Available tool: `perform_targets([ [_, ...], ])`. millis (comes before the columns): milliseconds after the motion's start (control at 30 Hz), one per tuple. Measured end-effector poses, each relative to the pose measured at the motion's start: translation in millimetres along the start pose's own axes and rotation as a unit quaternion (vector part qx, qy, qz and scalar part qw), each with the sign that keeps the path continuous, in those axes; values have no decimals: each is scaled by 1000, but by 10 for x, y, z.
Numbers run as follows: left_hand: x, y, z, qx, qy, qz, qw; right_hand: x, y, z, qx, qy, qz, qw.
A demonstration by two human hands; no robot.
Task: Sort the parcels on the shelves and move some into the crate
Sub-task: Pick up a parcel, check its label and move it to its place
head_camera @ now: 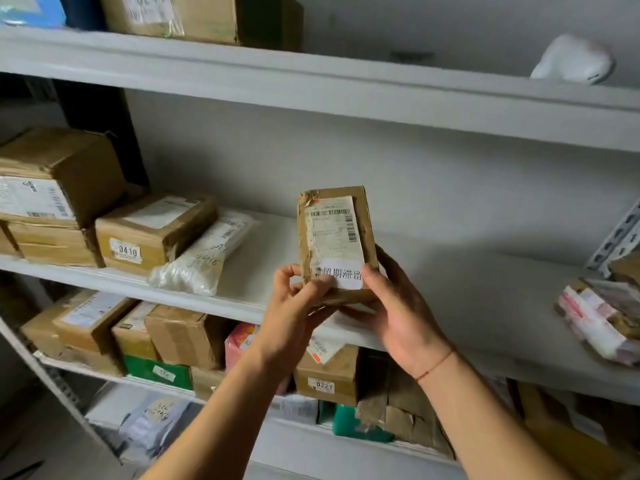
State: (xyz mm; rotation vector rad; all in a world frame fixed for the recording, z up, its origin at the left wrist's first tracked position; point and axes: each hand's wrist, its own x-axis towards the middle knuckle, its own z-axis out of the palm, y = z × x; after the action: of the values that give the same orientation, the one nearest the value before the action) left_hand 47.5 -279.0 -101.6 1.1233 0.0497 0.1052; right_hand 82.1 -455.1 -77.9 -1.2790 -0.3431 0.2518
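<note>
Both hands held one parcel (pixel 334 242) upright before the middle shelf (pixel 450 306), label facing the person (probably for reading): left hand (pixel 298 299) pinching its 7 o'clock corner, right hand (pixel 388 306) cupping its 5 o'clock corner.

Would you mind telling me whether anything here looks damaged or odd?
The small cardboard parcel held by both hands, left hand and right hand, looks worn: torn tape at its top left corner and a scuffed, peeling label.
</note>
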Motion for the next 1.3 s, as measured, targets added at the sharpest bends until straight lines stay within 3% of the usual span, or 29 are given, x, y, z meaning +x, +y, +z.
perform_targets([
  [267, -146, 129, -106, 109, 15, 104, 988, -23, 76, 24, -69, 16, -16, 997],
  [567, -647, 112, -436, 103, 171, 147, 969, 325, 179, 208, -85, -182, 24, 979],
  [667, -963, 16, -474, 118, 259, 163, 945, 370, 365, 386, -84, -272, 37, 958],
  [967, -2630, -607, -209, 117, 529, 197, 817, -407, 898, 1064, -75, -532, 131, 833],
  [1300, -5092, -1440, 572, 61, 759, 214, 612, -2681, 1214, 1889, -63, -759, 219, 610],
])
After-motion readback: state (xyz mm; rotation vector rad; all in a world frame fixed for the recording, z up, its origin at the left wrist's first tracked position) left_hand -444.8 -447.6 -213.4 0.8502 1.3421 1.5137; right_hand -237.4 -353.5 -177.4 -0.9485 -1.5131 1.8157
